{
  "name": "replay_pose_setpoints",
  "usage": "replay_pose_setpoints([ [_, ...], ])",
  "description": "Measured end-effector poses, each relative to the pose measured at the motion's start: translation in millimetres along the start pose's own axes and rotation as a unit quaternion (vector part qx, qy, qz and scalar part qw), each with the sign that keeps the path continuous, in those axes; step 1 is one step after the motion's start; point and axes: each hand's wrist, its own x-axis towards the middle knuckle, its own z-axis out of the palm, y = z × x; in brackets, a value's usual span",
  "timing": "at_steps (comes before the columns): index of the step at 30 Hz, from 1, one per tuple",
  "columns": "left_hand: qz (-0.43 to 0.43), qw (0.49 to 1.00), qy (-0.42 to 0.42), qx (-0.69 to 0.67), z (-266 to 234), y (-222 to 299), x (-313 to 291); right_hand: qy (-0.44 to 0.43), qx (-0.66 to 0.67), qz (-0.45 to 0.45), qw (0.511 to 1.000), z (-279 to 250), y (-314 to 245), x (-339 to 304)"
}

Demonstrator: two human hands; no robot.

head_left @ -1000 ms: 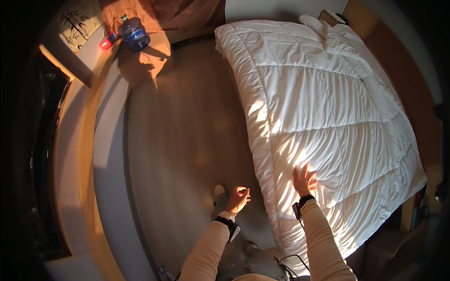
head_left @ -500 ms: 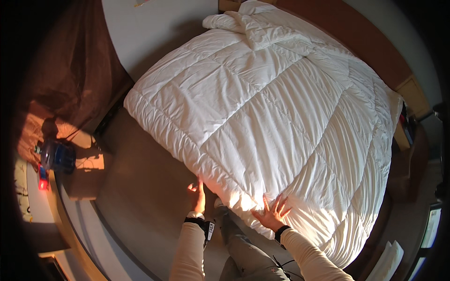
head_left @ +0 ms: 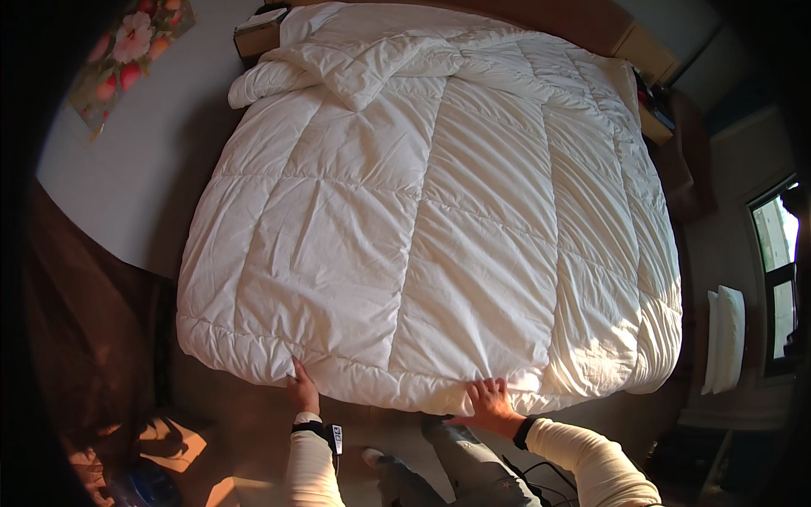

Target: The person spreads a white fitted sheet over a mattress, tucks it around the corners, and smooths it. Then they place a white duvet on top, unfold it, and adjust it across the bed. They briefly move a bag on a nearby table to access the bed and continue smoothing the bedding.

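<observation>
A thick white quilted duvet (head_left: 405, 245) covers the bed, its far end folded back in a loose heap. At its near edge, on the left, my left hand (head_left: 302, 392) grips the hem, with one finger or thumb showing on top and the others hidden. Farther right my right hand (head_left: 492, 407) rests on the same edge. Its fingers lie over the fabric and its thumb is held apart to the left. Both wrists wear black bands. The duvet is wrinkled on the right, where a sunlit patch falls.
Small bedside cabinets (head_left: 258, 39) flank the headboard (head_left: 541, 19). White pillows or cushions (head_left: 726, 340) stand by the window (head_left: 775, 245) at right. A brown curtain (head_left: 84, 313) hangs at left, above a blue water bottle (head_left: 144, 483). Dark cables (head_left: 549, 473) hang beside my leg.
The view has turned right, so the bed now faces me squarely. My left hand has come to the duvet's edge and taken hold. My right hand has moved from the top to the hem.
</observation>
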Motion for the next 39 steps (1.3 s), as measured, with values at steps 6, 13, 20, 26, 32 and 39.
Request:
replay_pose_setpoints([
  [6,0.183,0.972,-0.082,-0.119,-133,47,-40,-0.022,-0.059,-0.160,0.985,-12,-37,53],
  [13,0.386,0.913,-0.083,-0.102,-272,91,-42,-0.013,-0.067,-0.103,0.992,-121,-120,-26],
  [20,0.186,0.810,-0.541,0.129,-231,-26,32,-0.266,-0.132,0.153,0.943,-49,-177,19],
  [26,0.152,0.960,-0.221,0.084,-228,-18,212,0.031,0.095,0.029,0.995,-43,-252,206],
  [32,0.068,0.996,-0.064,-0.001,-242,21,375,0.101,0.153,-0.041,0.982,-34,-347,474],
  [39,0.053,0.996,-0.046,-0.056,-241,28,491,-0.030,0.194,0.134,0.971,-34,-444,665],
])
